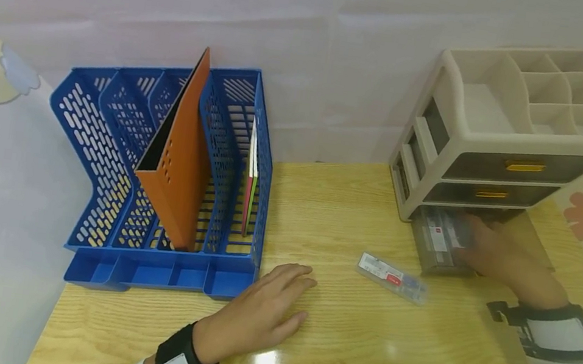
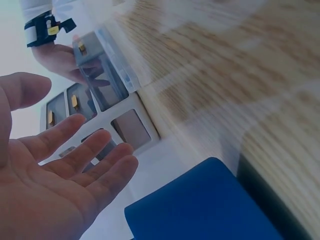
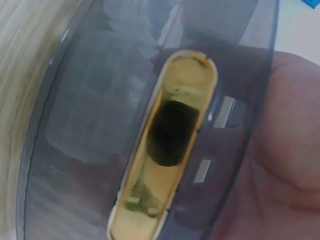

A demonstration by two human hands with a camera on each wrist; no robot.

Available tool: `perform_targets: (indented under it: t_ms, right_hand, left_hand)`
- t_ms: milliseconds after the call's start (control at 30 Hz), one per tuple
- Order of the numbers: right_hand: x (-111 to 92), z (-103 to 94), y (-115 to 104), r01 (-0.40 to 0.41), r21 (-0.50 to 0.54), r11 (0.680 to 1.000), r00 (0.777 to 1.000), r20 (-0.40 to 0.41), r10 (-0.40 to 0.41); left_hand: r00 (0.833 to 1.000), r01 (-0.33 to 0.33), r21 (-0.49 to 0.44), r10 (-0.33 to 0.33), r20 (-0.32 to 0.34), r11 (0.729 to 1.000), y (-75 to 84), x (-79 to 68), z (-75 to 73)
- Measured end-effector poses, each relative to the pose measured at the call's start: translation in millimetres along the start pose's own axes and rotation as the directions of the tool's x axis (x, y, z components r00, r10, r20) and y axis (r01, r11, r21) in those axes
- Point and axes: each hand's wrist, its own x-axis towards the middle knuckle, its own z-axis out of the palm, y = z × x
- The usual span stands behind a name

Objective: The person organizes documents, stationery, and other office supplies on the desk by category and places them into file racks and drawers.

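My right hand (image 1: pixel 495 252) reaches down into the pulled-out bottom drawer (image 1: pixel 446 270) of a beige organizer (image 1: pixel 457 161). Inside that see-through grey drawer lies a clear plastic case (image 1: pixel 436 238) with a white label, just left of the fingers. Blur and the drawer wall hide whether the fingers grip anything. In the right wrist view the drawer's gold handle (image 3: pixel 182 80) fills the middle, with the palm (image 3: pixel 287 150) behind the drawer front. My left hand (image 1: pixel 258 310) rests by the tabletop, fingers extended and holding nothing. Between the hands lies another labelled clear case (image 1: pixel 392 278).
A blue desk file rack (image 1: pixel 164 270) stands at left. It holds an orange file box (image 1: pixel 182 192), leaning, and thin booklets (image 1: pixel 248 195). The organizer's two upper drawers are closed; divided compartments (image 1: pixel 553 87) top it. A pale wall covering (image 1: pixel 341 59) runs behind the wooden table (image 1: pixel 332 212).
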Motion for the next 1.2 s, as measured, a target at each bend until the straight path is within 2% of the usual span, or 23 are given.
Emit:
perform_targets:
  t_ms: [167, 300, 467, 533, 600, 667, 700, 767, 800, 833, 933, 1033, 1067, 1133, 1200]
  right_hand:
    - [-5.2, -1.2, -2.2, 0.016, -0.004, 1.0, 1.0, -0.015, -0.016]
    - [-15.4, -0.9, -10.6, 0.063, -0.081, 0.995, 0.993, -0.093, -0.07]
    - [-31.3, 0.1, -35.9, 0.096, -0.138, 0.986, 0.965, -0.231, -0.126]
    - [-36.4, 2.1, -45.9, 0.133, -0.142, 0.981, 0.939, -0.298, -0.171]
    - [-39.8, 5.2, -53.8, 0.199, -0.157, 0.967, 0.892, -0.38, -0.245]
    - [-42.1, 9.5, -60.6, 0.285, -0.203, 0.937, 0.818, -0.459, -0.348]
    - [-43.0, 12.7, -63.6, 0.329, -0.227, 0.917, 0.771, -0.496, -0.4]
    - [-43.5, 19.0, -68.8, 0.405, -0.252, 0.879, 0.697, -0.536, -0.475]
    - [-43.5, 22.4, -71.5, 0.432, -0.257, 0.865, 0.677, -0.541, -0.499]
    - [-43.7, 26.0, -73.7, 0.456, -0.253, 0.853, 0.666, -0.539, -0.516]
    - [-44.6, 36.6, -79.4, 0.499, -0.219, 0.839, 0.672, -0.514, -0.534]
    - [-47.2, 45.9, -84.8, 0.509, -0.19, 0.84, 0.709, -0.46, -0.534]
    - [-47.6, 49.2, -86.6, 0.514, -0.185, 0.837, 0.716, -0.445, -0.538]
    - [-49.5, 55.5, -90.2, 0.53, -0.182, 0.828, 0.722, -0.416, -0.553]
    - [-49.8, 62.4, -93.6, 0.548, -0.186, 0.815, 0.714, -0.403, -0.572]
  left_hand:
    - [1.0, 0.007, -0.005, -0.007, -0.003, 1.0, -1.2, 0.8, -0.1]
    - [1.0, 0.003, 0.014, -0.003, -0.005, 1.0, -2.4, 3.0, 0.9]
    - [1.0, -0.005, 0.054, 0.006, -0.017, 0.999, -3.3, 8.5, 1.1]
    - [1.0, -0.008, 0.074, 0.01, -0.023, 0.997, -3.5, 11.2, 1.1]
    - [0.999, -0.009, 0.087, 0.012, -0.032, 0.996, -3.7, 14.0, 0.9]
    - [0.999, -0.008, 0.098, 0.012, -0.04, 0.995, -3.7, 16.6, 0.5]
    - [0.999, -0.008, 0.1, 0.013, -0.046, 0.995, -3.5, 18.0, 0.2]
    - [0.999, -0.003, 0.095, 0.008, -0.052, 0.995, -3.1, 20.6, -0.3]
    - [0.998, -0.002, 0.094, 0.007, -0.055, 0.996, -2.9, 22.1, -0.4]
    - [0.998, 0.001, 0.091, 0.004, -0.056, 0.996, -2.7, 23.5, -0.5]
    - [0.999, 0.005, 0.086, -0.001, -0.051, 0.996, -2.0, 28.2, -0.5]
    - [0.999, 0.011, 0.079, -0.008, -0.035, 0.997, -0.9, 32.8, -0.6]
    - [1.0, 0.014, 0.08, -0.011, -0.028, 0.997, -0.7, 34.3, -0.4]
    - [1.0, 0.019, 0.076, -0.018, -0.013, 0.997, -0.1, 36.9, -0.1]
    - [1.0, 0.025, 0.069, -0.025, -0.002, 0.997, 0.5, 39.3, 0.5]
